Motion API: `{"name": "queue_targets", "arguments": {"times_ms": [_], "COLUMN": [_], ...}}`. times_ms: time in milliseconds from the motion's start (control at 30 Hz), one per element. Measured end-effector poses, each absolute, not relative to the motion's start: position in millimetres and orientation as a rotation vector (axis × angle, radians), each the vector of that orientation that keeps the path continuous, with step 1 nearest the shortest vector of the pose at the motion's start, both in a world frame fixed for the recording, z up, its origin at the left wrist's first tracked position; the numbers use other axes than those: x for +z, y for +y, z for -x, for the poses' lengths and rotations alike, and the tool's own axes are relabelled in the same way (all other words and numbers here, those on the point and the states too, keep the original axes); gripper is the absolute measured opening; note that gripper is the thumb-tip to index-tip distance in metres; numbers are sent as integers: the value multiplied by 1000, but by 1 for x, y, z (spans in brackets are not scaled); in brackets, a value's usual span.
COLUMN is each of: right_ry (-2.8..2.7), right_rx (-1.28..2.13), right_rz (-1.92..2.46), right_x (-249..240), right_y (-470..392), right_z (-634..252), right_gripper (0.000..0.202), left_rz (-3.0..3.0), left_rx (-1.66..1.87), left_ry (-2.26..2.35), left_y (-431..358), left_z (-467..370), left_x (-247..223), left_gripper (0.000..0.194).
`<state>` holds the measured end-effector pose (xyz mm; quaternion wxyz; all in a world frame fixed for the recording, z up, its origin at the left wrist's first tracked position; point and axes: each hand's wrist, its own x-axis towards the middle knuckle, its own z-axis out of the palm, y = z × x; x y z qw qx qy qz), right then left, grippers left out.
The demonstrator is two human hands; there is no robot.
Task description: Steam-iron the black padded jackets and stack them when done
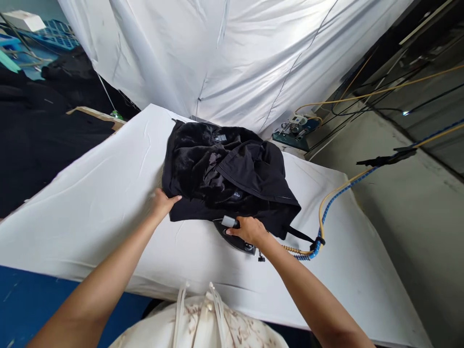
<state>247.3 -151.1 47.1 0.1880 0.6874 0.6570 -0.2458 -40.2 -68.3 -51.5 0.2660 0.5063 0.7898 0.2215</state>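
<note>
Black fleece-lined garment (232, 169) on white cloth-covered table (119, 159). Right hand (250, 230) closed round handle of dark steam iron (235, 239); left hand (165, 203) loosely open, thumb on hem, grip unclear. Risks: hose drag skewing iron, heat scorching fabric edge.

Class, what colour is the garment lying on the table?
The garment is black; it shows best in the head view.

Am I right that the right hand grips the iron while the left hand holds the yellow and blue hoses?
Not quite: the head view shows the left hand on the black garment, not the hoses; the right hand does grip the iron.
</note>
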Motion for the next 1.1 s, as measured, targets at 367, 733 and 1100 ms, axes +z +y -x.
{"name": "queue_targets", "arguments": {"times_ms": [367, 733, 1100], "right_ry": [1952, 1944, 1894], "right_rx": [-644, -662, -647], "right_rz": [-1886, -1890, -1945], "right_x": [47, 36, 46], "right_y": [-140, -126, -103], "right_z": [-241, -190, -168], "right_gripper": [57, 58, 58], "left_rz": [-2191, -2338, -2341], "left_rx": [510, 301, 342], "left_ry": [2070, 1583, 1396], "left_y": [-93, -39, -14], "left_z": [2, 34, 44], "left_x": [-35, -69, -72], "left_gripper": [55, 34, 37]}}
